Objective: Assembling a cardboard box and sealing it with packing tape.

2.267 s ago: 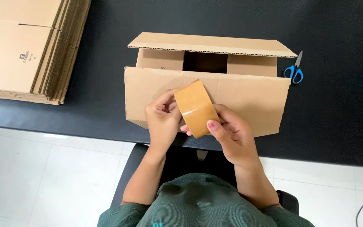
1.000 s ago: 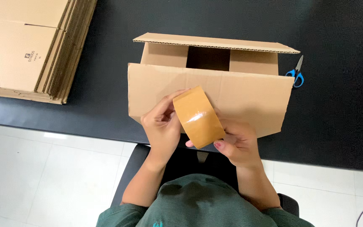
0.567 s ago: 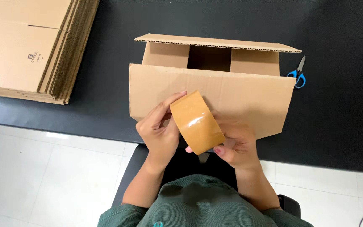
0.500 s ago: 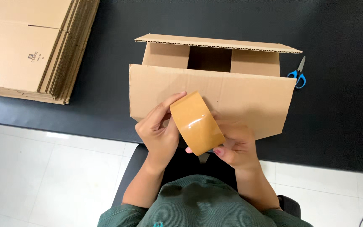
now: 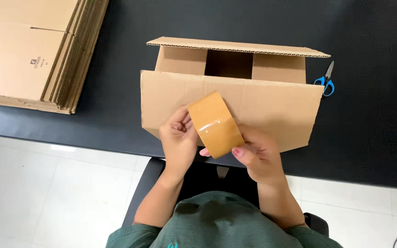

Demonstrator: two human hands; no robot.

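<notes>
Left hand (image 5: pixel 178 138) and right hand (image 5: pixel 259 154) raised together, each grip clamped on brown tape roll (image 5: pixel 215 124), above cardboard box (image 5: pixel 235 98)

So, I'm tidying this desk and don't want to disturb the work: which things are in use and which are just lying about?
In use:
roll of brown tape, held by left hand and right hand
open cardboard box

Lying about:
blue-handled scissors
stack of flat cardboard

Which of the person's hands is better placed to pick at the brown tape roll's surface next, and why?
Probably the left hand: its fingertips rest on the tape roll face, while the right hand cradles it from below.
</notes>
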